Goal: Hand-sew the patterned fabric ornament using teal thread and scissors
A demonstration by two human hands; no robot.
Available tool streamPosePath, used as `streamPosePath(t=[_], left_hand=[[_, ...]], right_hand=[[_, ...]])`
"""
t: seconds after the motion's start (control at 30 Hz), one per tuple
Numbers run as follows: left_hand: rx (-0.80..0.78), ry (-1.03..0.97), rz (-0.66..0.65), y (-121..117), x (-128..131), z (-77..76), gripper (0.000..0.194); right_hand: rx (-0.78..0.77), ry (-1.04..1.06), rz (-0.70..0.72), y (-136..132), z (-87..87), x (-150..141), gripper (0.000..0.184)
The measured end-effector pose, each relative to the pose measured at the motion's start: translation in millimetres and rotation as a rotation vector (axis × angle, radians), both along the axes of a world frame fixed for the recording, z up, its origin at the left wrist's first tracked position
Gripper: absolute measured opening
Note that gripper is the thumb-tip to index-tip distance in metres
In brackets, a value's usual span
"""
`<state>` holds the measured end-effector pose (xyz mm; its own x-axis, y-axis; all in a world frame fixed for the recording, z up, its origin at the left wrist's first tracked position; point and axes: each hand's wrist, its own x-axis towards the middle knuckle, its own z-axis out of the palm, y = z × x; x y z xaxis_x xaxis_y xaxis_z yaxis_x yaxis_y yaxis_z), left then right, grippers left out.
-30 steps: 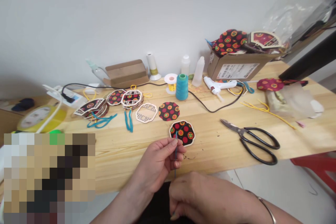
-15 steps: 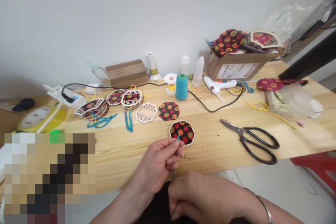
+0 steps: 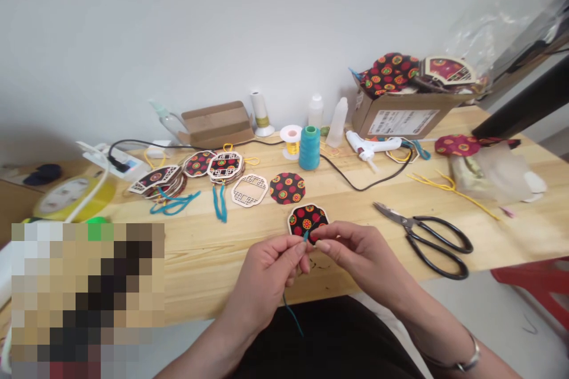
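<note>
My left hand (image 3: 278, 263) is closed, pinching a teal cord (image 3: 293, 312) whose short end pokes up between thumb and finger and whose tail hangs over my lap. My right hand (image 3: 353, 251) meets it at the fingertips, thumb and forefinger almost together; whether they grip the cord I cannot make out. Just beyond the fingers lies a wood-rimmed piece of dark floral fabric (image 3: 306, 217), partly covered by them. Behind it are a round fabric cutout (image 3: 287, 188) and a bare wooden lattice frame (image 3: 249, 190). A teal thread cone (image 3: 309, 148) stands farther back.
Black-handled scissors (image 3: 422, 237) lie to the right. A white glue gun (image 3: 371, 145) rests behind, its black cable (image 3: 351, 183) looping over the table. Stacked lattice ornaments (image 3: 224, 167) lie left. A cardboard box (image 3: 400, 115) stands at the back right, a red stool (image 3: 533, 284) beside the table.
My right hand has risen from my lap to the left hand's fingertips. The cord's tail now hangs loose below. My left hand has stayed nearly in place.
</note>
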<state>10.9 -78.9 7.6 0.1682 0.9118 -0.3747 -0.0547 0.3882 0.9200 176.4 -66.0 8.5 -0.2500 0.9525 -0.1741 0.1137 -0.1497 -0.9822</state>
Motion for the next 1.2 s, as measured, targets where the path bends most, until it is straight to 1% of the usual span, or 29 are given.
streamPosePath(t=[0.1,0.2,0.37,0.5,0.57,0.73,0.83,1.07,1.2], left_hand=[[0.024,0.049,-0.047,-3,-1,-1.1,0.026],[0.03,0.08,-0.05,-7,-2,-0.6,0.026],[0.054,0.089,-0.029,-10,-1,2.6,0.03],[0.044,0.021,0.023,-11,5,3.8,0.03],[0.039,-0.018,0.061,-10,8,3.0,0.029],[0.081,-0.034,0.099,-12,12,-1.9,0.027],[0.109,-0.042,0.107,-16,11,-2.6,0.026],[0.177,-0.043,0.081,-28,6,4.5,0.025],[0.191,-0.046,0.082,-30,7,5.3,0.025]], right_hand=[[-0.152,0.152,0.0,-1,-2.6,-11,0.023],[-0.204,0.227,-0.038,-3,-3.7,-19,0.024],[-0.189,0.277,-0.099,-5,-3.1,-25,0.022],[-0.169,0.303,-0.104,-5,-5.5,-27,0.028],[-0.153,0.299,-0.11,-5,-8.2,-27,0.03],[-0.113,0.305,-0.12,-6,-11.9,-29,0.031],[-0.105,0.321,-0.095,-8,-10.3,-30,0.032],[-0.08,0.321,-0.052,-16,-4.7,-31,0.032],[-0.066,0.318,-0.049,-18,-2.0,-31,0.033]])
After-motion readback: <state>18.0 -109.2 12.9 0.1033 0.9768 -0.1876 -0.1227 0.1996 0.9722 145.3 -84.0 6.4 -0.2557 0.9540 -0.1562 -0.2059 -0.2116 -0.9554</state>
